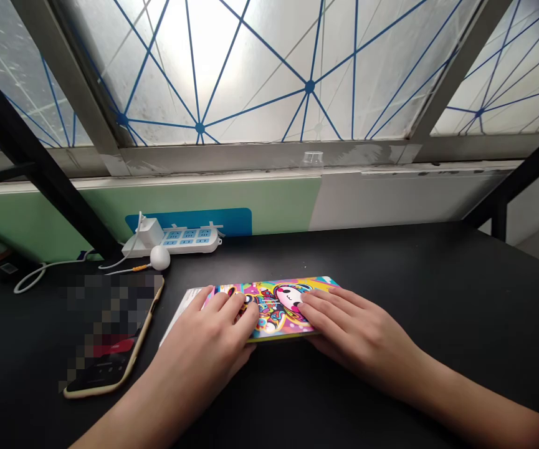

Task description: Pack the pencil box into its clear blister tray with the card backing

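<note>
Pink, yellow and blue cartoon print shows beneath the fingers (234,305) of both bare hands, which lie flat and slightly spread, resting rather than clenched or gripping. The left hand (208,340) and right hand (357,330) sit side by side on a flat, glossy rectangular packet (276,308), with a thin white paper edge (180,312) showing past the left fingers. The packet lies on a smooth black counter (414,274). Just left of those fingers is a black smartphone in a gold-edged case (105,337), its screen blurred. Beyond the fingertips stands a white power strip with blue sockets (185,240), trailing a white cable (40,277).

Risk: with flat fingers and no grip, a sideways push could skid the packet across the slick counter. A wide sweep of the left hand could also catch the smartphone, and the loose paper edge could slip out.
</note>
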{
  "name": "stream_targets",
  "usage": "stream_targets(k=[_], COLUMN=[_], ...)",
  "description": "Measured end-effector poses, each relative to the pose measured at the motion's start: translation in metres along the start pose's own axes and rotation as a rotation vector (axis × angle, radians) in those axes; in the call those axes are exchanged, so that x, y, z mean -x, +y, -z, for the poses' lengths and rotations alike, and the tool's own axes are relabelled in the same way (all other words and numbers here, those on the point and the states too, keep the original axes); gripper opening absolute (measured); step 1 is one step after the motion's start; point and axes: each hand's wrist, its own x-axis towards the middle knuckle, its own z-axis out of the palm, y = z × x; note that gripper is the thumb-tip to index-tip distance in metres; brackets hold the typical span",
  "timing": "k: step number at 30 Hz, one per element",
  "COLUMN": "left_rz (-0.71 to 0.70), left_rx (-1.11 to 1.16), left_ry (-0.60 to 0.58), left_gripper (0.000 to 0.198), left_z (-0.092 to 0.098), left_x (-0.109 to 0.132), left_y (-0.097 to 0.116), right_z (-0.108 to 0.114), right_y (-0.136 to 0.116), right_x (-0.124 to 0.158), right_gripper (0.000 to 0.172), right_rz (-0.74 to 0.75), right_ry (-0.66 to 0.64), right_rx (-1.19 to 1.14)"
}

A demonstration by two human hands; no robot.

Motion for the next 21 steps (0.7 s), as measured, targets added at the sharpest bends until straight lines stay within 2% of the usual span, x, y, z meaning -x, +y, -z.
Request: stream_targets(k=[7, 12, 15, 21], left_rz=[0.054, 0.092, 0.136, 0.144], left_rx=[0.119, 0.196, 0.23, 0.301], left_ry=[-0.081, -0.103, -0.147, -0.114], left_gripper=[0.05, 0.093, 0.104, 0.103], left_z=[-0.005, -0.015, -0.026, -0.029], left_x=[-0.001, 0.001, 0.002, 0.003], left_y=[-0.007, -0.019, -0.024, -0.026], right_z=[-0.007, -0.014, -0.02, -0.038], right_y=[-0.008, -0.012, -0.017, -0.045], right_x=[0.0, -0.001, -0.011, -0.05], right_gripper=[0.021, 0.028, 0.038, 0.074], right_rz=[0.017, 0.042, 0.078, -0.021], right_ry=[-0.019, -0.01, -0.049, -0.294], right_rx=[-0.054, -0.088, -0.067, -0.127])
